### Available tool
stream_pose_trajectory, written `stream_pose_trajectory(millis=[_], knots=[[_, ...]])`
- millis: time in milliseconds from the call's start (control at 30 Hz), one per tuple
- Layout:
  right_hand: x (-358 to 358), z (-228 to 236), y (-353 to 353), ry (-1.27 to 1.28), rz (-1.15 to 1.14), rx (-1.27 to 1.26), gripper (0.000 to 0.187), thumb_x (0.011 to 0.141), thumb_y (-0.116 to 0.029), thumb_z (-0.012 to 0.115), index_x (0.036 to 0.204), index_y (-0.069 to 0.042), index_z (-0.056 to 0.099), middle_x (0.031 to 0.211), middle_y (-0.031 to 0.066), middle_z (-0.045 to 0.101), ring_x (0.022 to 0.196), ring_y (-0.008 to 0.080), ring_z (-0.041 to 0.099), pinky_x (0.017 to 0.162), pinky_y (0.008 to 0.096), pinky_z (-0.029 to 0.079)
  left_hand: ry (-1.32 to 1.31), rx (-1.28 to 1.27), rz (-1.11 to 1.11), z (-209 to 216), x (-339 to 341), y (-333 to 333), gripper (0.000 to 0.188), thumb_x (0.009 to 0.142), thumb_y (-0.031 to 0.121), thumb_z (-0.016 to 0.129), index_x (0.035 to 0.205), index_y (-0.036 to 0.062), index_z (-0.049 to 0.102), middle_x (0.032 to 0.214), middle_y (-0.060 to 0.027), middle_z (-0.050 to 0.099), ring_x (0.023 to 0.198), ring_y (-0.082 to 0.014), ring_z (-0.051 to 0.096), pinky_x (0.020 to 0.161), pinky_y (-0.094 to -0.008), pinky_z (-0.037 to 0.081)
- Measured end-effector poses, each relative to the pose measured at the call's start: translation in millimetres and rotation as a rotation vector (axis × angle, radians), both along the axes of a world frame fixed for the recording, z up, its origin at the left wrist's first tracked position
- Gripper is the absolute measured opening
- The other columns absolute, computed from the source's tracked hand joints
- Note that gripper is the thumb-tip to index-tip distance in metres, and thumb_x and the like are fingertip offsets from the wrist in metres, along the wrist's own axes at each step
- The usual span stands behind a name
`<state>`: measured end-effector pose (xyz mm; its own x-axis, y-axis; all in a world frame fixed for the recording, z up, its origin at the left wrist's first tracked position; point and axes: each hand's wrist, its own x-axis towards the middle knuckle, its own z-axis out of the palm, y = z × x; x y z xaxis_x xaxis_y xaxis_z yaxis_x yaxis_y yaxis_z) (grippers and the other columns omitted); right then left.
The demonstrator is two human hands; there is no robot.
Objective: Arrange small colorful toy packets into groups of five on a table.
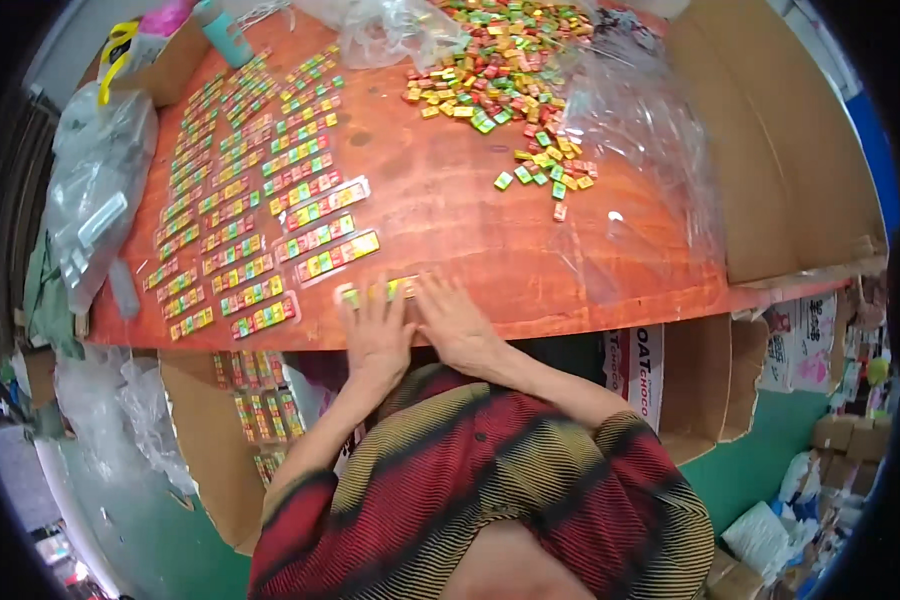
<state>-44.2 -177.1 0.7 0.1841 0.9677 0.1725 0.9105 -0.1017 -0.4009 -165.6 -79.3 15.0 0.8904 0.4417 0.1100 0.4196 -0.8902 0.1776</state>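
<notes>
Candy strip [375,291] under left hand [377,335] and right hand [455,322], red table [450,210]

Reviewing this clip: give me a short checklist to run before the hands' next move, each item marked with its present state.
1. Both hands on the row: left hand and right hand rest on the small row of coloured blocks - ok.
2. Row fully on the table, near its front edge - ok.
3. Block count in the row - cannot tell, fingers cover it.
4. Loose blocks within view - ok.
5. Finished wrapped rows lie apart from the hands - ok.
</notes>
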Motion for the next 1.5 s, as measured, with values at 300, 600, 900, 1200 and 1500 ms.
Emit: stream_pose_trajectory(millis=[300,600,900,1200,1500], knots=[[74,27,-40,-0.022,-0.358,0.283,0.023,0.072,-0.006,0.059,0.095,-0.004,0.057,0.092,0.0138,0.056,0.084,0.0314,0.053,0.075,0.0399,0.042,-0.083,0.12,0.228,-7,-24,32,0.042,0.083,0.019,0.052,0.123,0.009,0.047,0.13,-0.0205,0.036,0.123,-0.0377,0.03,0.101,-0.05,0.021],[56,17,-52,0.009,-0.227,0.161,0.027,0.073,-0.004,0.055,0.1,-0.006,0.055,0.099,0.0122,0.054,0.092,0.0285,0.05,0.079,0.0387,0.04,-0.279,0.16,0.157,15,-2,15,0.034,0.08,0.004,0.051,0.114,0.0046,0.053,0.12,-0.0202,0.044,0.114,-0.0371,0.039,0.096,-0.046,0.029],[146,29,-3,0.005,-0.677,0.19,0.034,0.079,-0.01,0.055,0.111,-0.006,0.049,0.101,0.0169,0.05,0.093,0.0328,0.052,0.071,0.0418,0.046,-0.568,-0.32,-0.18,21,139,26,0.033,0.075,0.008,0.059,0.107,0.0042,0.055,0.096,-0.017,0.051,0.087,-0.0343,0.052,0.074,-0.0409,0.044],[164,1,39,-0.074,-0.381,0.252,0.024,0.076,-0.008,0.054,0.099,-0.004,0.057,0.105,0.0161,0.052,0.091,0.0326,0.053,0.075,0.0392,0.045,-0.303,-0.12,-0.171,-12,197,37,0.025,0.074,0.014,0.059,0.097,0.0061,0.054,0.092,-0.0139,0.051,0.088,-0.0333,0.05,0.069,-0.0443,0.042],[191,28,16,0.108,-0.558,0.383,0.015,0.08,-0.008,0.054,0.093,-0.005,0.06,0.088,0.0121,0.057,0.082,0.0295,0.057,0.069,0.0366,0.046,-0.326,-0.316,-0.068,-2,163,43,0.029,0.074,0.006,0.061,0.102,0.0048,0.054,0.094,-0.0138,0.052,0.087,-0.034,0.052,0.071,-0.0422,0.043]])
